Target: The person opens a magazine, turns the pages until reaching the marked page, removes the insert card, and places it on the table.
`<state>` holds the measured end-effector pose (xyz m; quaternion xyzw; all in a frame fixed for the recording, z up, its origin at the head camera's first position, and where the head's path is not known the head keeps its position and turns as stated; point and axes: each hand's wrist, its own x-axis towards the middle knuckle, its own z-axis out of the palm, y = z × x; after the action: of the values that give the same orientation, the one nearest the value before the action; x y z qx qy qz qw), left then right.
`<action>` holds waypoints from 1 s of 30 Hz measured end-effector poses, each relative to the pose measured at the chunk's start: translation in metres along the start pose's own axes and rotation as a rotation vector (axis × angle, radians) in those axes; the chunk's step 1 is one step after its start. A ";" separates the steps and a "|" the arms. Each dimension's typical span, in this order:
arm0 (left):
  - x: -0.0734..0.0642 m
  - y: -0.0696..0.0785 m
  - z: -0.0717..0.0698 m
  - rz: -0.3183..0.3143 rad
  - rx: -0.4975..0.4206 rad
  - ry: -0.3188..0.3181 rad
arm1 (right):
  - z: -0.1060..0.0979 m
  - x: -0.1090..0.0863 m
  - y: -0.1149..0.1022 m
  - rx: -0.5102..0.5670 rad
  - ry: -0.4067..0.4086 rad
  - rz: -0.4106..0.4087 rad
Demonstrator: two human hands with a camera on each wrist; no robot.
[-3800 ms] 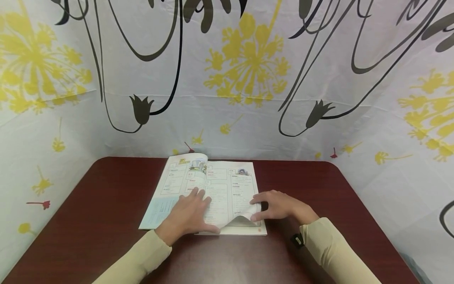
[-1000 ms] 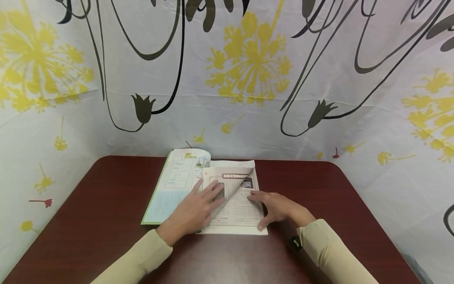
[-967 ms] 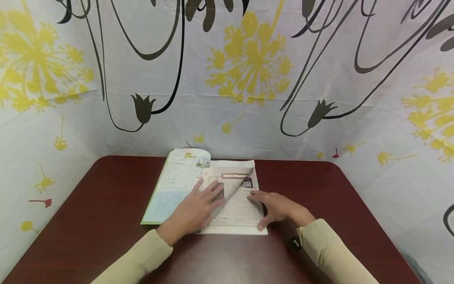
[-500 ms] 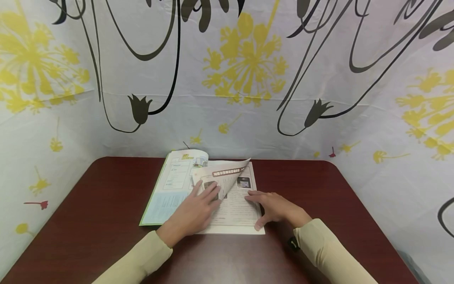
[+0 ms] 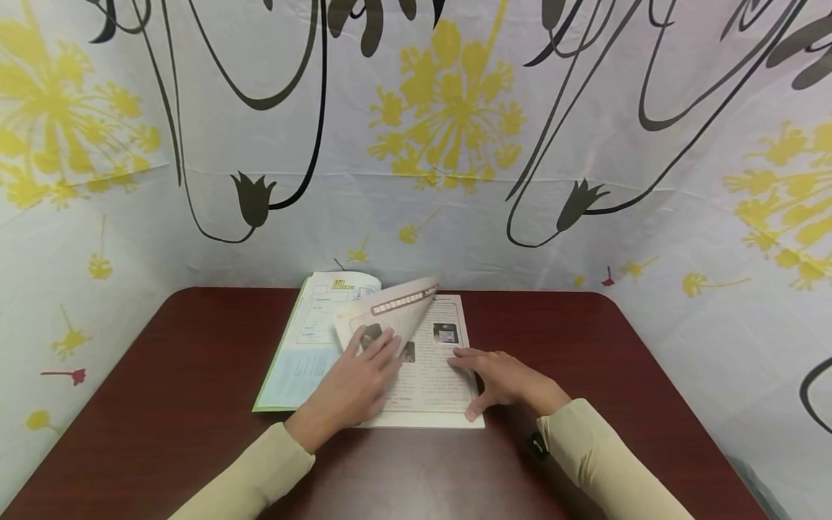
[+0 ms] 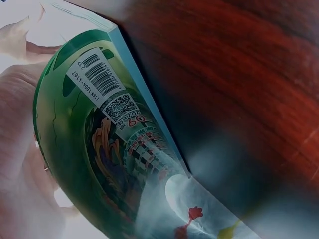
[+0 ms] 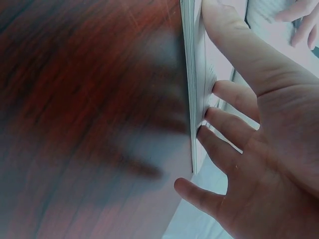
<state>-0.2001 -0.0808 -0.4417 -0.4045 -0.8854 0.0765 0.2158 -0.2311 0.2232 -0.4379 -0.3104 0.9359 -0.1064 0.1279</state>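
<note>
Red-brown wood fills the table (image 5: 214, 354) in the head view, an open magazine (image 5: 438, 393) lying towards its far edge before a flower-printed cloth (image 5: 416, 242). One half-turned page (image 5: 396, 307) stands obliquely over the middle; the left hand (image 5: 347, 383) lies against it, fingers spread, while the right hand (image 5: 509, 381) spreads along the right edge.

The left wrist view shows the green back cover (image 6: 62, 117) bowed, with barcode (image 6: 102, 77) and QR code (image 6: 121, 108); finger pressure I cannot tell.

From the right wrist, fingers fan beside the stacked page edges (image 7: 190, 84), little finger (image 7: 199, 196) apart
</note>
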 end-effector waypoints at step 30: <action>-0.007 0.004 -0.006 -0.253 -0.127 -0.179 | -0.001 -0.002 0.000 0.003 0.005 -0.004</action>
<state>-0.1911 -0.0833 -0.4398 -0.2940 -0.9481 0.0281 0.1178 -0.2302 0.2243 -0.4368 -0.3118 0.9354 -0.1091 0.1259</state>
